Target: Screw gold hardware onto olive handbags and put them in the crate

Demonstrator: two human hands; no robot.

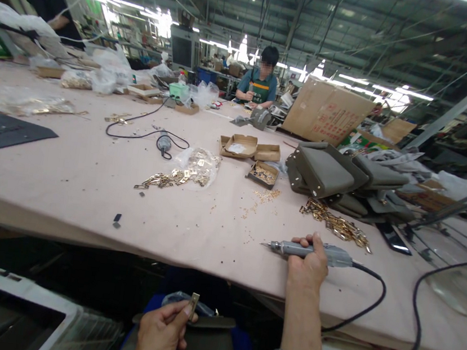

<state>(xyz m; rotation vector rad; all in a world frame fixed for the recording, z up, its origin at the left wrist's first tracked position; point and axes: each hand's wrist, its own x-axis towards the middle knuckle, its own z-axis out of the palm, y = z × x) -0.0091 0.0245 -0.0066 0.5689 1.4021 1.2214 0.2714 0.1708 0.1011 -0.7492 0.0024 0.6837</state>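
Low in the view, my left hand (163, 331) pinches a small gold metal plate (193, 305) between thumb and fingers. Beneath it, an olive-grey bag (206, 347) rests on my lap, its lower part cut off by the frame. Over the table's front part, my right hand (310, 261) is wrapped round a grey electric screwdriver (334, 255), its thin bit pointing left. A black cord runs from the tool's rear. Tiny gold screws (267, 197) lie scattered beyond the bit, near an open cardboard box (263, 174) of small parts.
Gold metal fittings (338, 225) are heaped at right beside stacked olive-grey bags (331, 173) and a phone (393, 238). More fittings spill from a plastic bag (200, 165). Another screwdriver (163, 142) lies farther back. A co-worker (259, 82) sits across the table (194, 221); a white crate (32, 292) stands lower left.
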